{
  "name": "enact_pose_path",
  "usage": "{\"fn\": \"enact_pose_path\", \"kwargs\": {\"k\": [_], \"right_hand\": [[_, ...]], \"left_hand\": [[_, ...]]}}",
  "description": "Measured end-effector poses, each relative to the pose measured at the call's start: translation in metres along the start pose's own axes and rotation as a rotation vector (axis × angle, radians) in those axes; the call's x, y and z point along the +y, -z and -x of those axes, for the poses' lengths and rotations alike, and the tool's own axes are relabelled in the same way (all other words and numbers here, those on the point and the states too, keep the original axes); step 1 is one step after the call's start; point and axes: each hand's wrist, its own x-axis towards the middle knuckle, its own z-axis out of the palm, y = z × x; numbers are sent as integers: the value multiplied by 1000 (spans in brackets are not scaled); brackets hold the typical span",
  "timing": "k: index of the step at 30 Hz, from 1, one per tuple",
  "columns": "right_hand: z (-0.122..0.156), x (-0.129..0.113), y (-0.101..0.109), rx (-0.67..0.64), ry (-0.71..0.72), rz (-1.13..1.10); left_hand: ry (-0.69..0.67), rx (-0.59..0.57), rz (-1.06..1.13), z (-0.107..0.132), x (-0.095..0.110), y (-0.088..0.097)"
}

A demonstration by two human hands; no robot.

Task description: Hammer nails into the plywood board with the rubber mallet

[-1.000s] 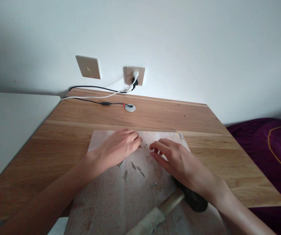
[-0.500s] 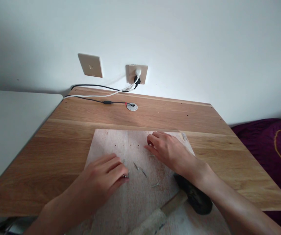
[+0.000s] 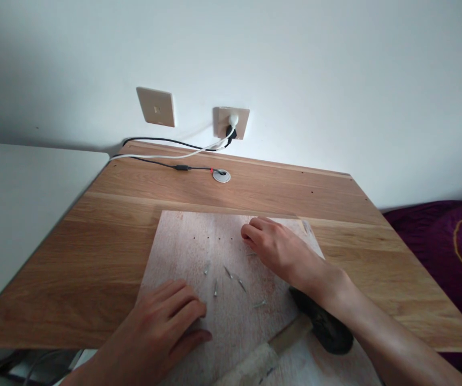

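Observation:
My left hand (image 3: 166, 321) rests over the left part of a pale wooden board (image 3: 174, 244), thumb and forefinger apart with nothing between them. Just beyond its fingertips lies a small metal screw or nail (image 3: 215, 288); several similar pieces are scattered to the right. My right hand (image 3: 275, 244) is closed, its fingers curled down against the board's upper part, at the right end of a row of small dark holes (image 3: 220, 238). What its fingertips hold, if anything, is hidden. Beneath my right forearm is a hammer (image 3: 329, 327) with a dark head and light handle.
The board lies on a brown wooden desk (image 3: 106, 241). At the back, black and white cables (image 3: 162, 156) run to a wall socket (image 3: 241, 123) and a round cable grommet (image 3: 222, 176). A white surface (image 3: 34, 214) adjoins on the left; purple fabric (image 3: 427, 230) is at right.
My left hand has let go of a small metal screw or nail, which now lies on the board, and has drawn back toward me. My right hand stays in nearly the same place, fingers closed tighter.

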Motion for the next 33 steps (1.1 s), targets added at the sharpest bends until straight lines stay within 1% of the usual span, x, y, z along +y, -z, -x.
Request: {"fn": "enact_pose_path", "kwargs": {"k": [6,9,13,16,17,19,21,23,28,33], "right_hand": [[1,1,4,25,50,-72],[1,0,8,19,77,-82],[3,-5,21,26,48,-105],[6,-10,34,37,28,-227],[8,-12,38,20,35,-281],[9,-17,43,-59,64,-372],[9,-21,44,-150,100,-403],[8,-24,43,-182,117,-394],[15,-20,41,-97,44,-366],[39,-8,39,16,-18,-372]], "left_hand": [[22,14,2,3,-1,3],[33,-6,16,6,-3,6],[38,-24,32,7,-2,8],[28,-26,42,5,0,7],[23,-27,44,4,0,6],[19,-22,45,2,2,5],[22,-12,42,0,2,3],[19,-2,41,-1,2,2],[17,6,41,3,0,3],[27,-11,32,3,1,0]]}}
